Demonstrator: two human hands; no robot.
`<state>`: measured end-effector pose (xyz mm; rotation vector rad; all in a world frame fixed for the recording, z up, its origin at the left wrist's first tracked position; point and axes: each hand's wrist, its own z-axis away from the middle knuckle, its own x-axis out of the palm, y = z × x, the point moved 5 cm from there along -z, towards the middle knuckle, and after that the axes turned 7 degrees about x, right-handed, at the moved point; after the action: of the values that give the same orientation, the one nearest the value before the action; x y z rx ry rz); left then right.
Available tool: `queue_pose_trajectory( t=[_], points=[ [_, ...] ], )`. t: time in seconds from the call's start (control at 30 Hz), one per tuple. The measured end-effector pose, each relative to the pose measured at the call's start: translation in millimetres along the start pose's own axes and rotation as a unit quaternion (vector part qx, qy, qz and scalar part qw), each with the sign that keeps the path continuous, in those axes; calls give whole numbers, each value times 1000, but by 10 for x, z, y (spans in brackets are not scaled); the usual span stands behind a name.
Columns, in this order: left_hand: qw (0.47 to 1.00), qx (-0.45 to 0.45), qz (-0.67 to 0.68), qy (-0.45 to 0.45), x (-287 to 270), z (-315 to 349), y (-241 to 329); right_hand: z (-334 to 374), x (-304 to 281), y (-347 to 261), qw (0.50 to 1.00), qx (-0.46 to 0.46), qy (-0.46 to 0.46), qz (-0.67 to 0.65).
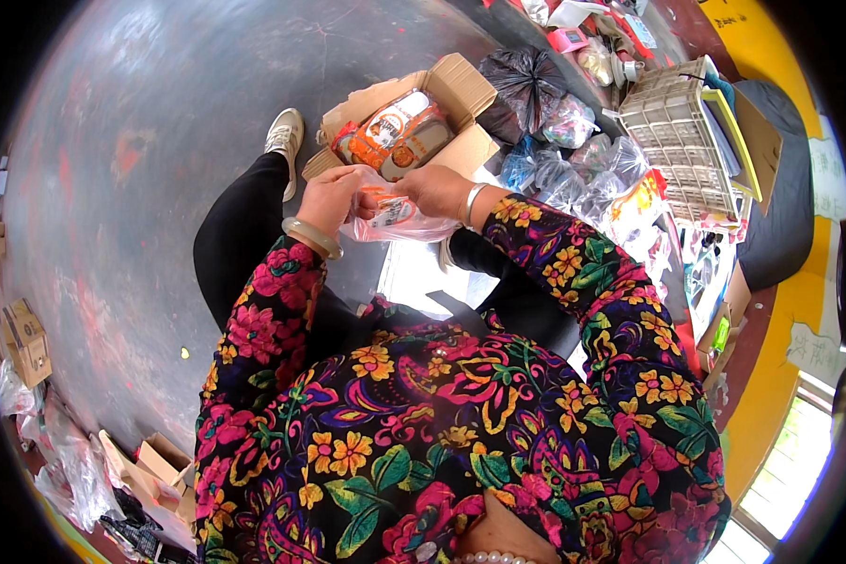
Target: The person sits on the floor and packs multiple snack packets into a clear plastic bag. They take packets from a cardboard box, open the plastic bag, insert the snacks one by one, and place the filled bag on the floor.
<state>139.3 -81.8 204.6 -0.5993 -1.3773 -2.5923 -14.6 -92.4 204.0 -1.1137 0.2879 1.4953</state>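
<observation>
Between my two hands hangs a clear plastic bag [406,226] with orange printing. My left hand [336,199] pinches its upper left edge, fingers closed. My right hand [434,193] grips the upper right edge, fingers bent together. Just beyond the hands sits an open cardboard box [465,89] with its flaps folded out. In it lie orange, white and clear printed packages [395,132], whose contents I cannot make out for certain. A pale bangle [312,237] is on my left wrist, a silver one [474,202] on my right.
To the right lie a black garbage bag [524,85] and several clear plastic bags [573,174]. Past them stands a pale lattice crate [667,141] holding flat boards. Cardboard boxes [26,340] and crumpled plastic [75,470] lie at the left on the grey floor [141,235].
</observation>
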Motion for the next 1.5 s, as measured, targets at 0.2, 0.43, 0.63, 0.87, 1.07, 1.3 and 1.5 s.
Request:
queue_pose_trajectory(
  t=[0.2,0.43,0.63,0.87,1.07,1.3,1.5],
  points=[
    [999,-3,4,36,-51,-21,10,118,-106,-450,972,-97,151,154],
    [999,7,36,11,54,6,8,-131,336,38,994,72,-21,-75],
    [1000,-13,-1,-8,-12,19,-1,-170,281,183,998,52,8,25],
    [997,-29,-53,-45,-30,10,38,-116,539,604,967,168,-44,184],
    [993,-51,-85,-70,33,121,78,-94,428,562,953,208,-29,218],
    [979,-72,-163,-103,166,159,108,-105,136,468,969,146,-33,196],
    [955,-34,-229,-186,196,191,33,-356,-798,611,990,16,129,-53]
  ],
)
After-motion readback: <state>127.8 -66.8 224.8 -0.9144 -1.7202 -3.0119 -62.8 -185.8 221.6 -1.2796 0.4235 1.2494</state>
